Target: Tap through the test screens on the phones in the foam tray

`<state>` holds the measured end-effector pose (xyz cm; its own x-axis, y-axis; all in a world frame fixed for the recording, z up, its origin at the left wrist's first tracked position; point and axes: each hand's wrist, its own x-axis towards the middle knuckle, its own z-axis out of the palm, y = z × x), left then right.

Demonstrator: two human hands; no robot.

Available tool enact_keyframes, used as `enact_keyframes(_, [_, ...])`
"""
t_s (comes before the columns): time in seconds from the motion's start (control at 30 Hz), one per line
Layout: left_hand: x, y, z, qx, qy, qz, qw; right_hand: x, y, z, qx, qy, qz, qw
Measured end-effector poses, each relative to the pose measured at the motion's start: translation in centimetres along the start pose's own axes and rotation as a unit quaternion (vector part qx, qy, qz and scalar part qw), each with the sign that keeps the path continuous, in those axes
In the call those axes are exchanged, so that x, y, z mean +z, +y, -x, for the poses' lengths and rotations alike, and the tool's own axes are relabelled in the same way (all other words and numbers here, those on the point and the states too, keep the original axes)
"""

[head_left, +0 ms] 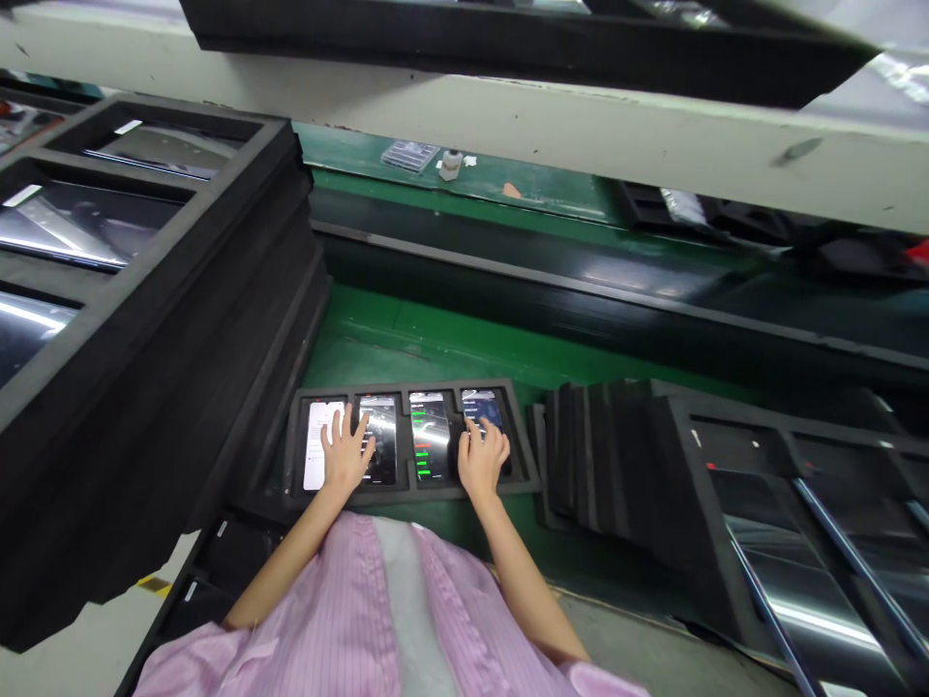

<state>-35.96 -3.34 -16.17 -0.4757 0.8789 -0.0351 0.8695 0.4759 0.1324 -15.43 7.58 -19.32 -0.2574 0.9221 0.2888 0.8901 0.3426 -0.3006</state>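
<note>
A black foam tray (524, 465) lies on the green bench in front of me with several lit phones in its slots. My left hand (346, 452) rests open, fingers spread, across the white-screened phone (316, 447) and the second phone (380, 438). My right hand (483, 455) lies over the rightmost phone (482, 409), fingers curved down onto its screen, holding nothing. The third phone (430, 436), showing green bars, sits untouched between my hands.
A tall stack of black foam trays (145, 329) holding dark panels stands at the left. More foam trays (726, 474) lean at the right. A black conveyor belt (581, 281) runs behind the bench. A small white bottle (451, 165) stands beyond it.
</note>
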Motion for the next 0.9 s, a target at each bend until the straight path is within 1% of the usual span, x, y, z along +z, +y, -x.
enact_keyframes(0.07, [-0.1,0.0,0.0,0.001,0.005,0.0,1.0,-0.1,0.8,-0.7,0.031,0.004,0.024,0.999])
enact_keyframes(0.13, [-0.2,0.1,0.1,0.007,0.009,0.001,1.0,-0.2,1.5,-1.4,0.046,-0.008,0.049,0.998])
enact_keyframes(0.27, [-0.5,0.2,0.5,0.015,0.011,0.008,1.0,-0.3,2.4,-2.3,0.037,-0.046,0.071,0.996])
enact_keyframes(0.33, [-0.5,0.0,1.0,0.017,0.013,0.009,1.0,-0.6,2.8,-2.2,0.031,-0.044,0.068,0.996])
enact_keyframes(0.47, [-0.1,-0.8,2.4,0.03,0.021,0.003,0.999,-1.3,4.0,-0.8,0.033,-0.002,0.053,0.998])
enact_keyframes(0.57, [0.2,-1.2,3.1,0.041,0.016,0.002,0.999,-1.8,4.8,0.6,0.031,0.019,0.042,0.998])
enact_keyframes(0.73, [-0.2,-1.5,3.8,0.055,0.01,0.007,0.998,-2.3,5.0,2.5,-0.009,0.017,0.026,0.999])
enact_keyframes(0.83, [-0.1,-2.3,4.8,0.089,0.016,0.015,0.996,-2.6,4.8,3.5,-0.028,0.019,0.015,0.999])
enact_keyframes(0.9, [0.3,-2.9,5.6,0.11,0.031,0.016,0.993,-2.8,4.8,4.1,-0.037,0.017,0.009,0.999])
